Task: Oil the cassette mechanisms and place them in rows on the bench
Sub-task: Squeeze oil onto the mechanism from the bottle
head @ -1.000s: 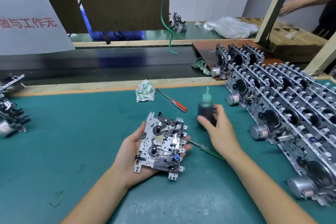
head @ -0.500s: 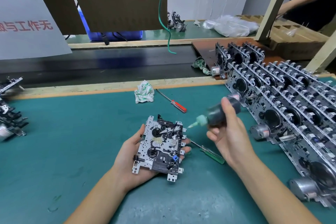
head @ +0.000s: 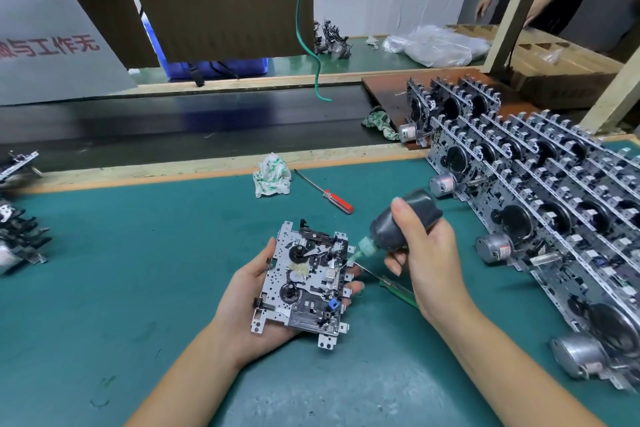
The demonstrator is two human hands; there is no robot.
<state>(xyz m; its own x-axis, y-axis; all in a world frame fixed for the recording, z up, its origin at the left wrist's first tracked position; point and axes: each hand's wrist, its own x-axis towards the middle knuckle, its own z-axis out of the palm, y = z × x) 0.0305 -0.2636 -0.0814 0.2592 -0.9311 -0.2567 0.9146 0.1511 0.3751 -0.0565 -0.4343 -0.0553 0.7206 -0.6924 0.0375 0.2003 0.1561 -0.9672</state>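
Nozzle [head: 358, 253] against hand-held cassette mechanism [head: 304, 284]

The cassette mechanism [head: 304, 282] has a punched chassis of bright, satin-finished sheet metal carrying matt black plastic parts and one small blue plastic part. The oil bottle [head: 403, 224] is dark, smooth, semi-gloss plastic with a translucent pale green plastic nozzle. The bench [head: 138, 270] is surfaced with a matt teal mat, scuffed in places, and edged with bare unfinished wood. The red screwdriver [head: 323, 191] has a glossy plastic handle and a metal shaft. The rag [head: 272, 176] is crumpled printed cloth. The rowed mechanisms [head: 540, 191] carry brushed-metal motor cans.
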